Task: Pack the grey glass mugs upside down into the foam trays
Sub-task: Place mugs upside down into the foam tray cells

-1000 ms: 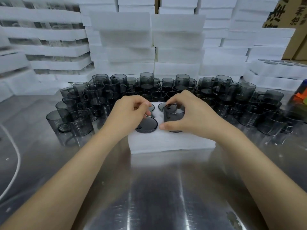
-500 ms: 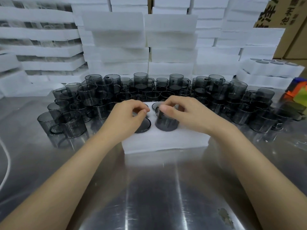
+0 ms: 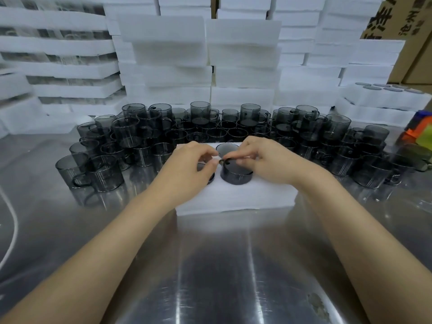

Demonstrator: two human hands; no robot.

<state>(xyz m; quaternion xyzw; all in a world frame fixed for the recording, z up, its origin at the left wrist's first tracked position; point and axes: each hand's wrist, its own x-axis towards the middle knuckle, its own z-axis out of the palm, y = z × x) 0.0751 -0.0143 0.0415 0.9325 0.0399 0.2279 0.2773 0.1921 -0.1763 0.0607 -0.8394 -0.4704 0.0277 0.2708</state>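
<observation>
Two bare hands meet over a white foam tray (image 3: 236, 198) that lies on the steel table (image 3: 222, 265). An inverted grey glass mug (image 3: 236, 175) sits base up in a hole near the tray's front edge, only partly sunk, with its dark wall standing proud of the foam. The right hand (image 3: 271, 160) curls its fingers over the mug's upturned base, thumb at the near rim, gripping it. The left hand (image 3: 187, 164) pinches the mug's left edge between thumb and forefinger, just where the dark handle shows, and its other fingers are curled in. A second mug (image 3: 211, 179) lies half hidden beneath the left hand, and a third mug (image 3: 226, 148) shows its round base in the tray's far row. Behind the tray stands a dense crowd of loose mugs (image 3: 339, 127), mostly mouth up, some stacked. Stacks of foam trays (image 3: 168, 54) wall the back, with cardboard boxes (image 3: 397, 17) at the right. A white cable (image 3: 11, 230) crosses the table's left edge.
</observation>
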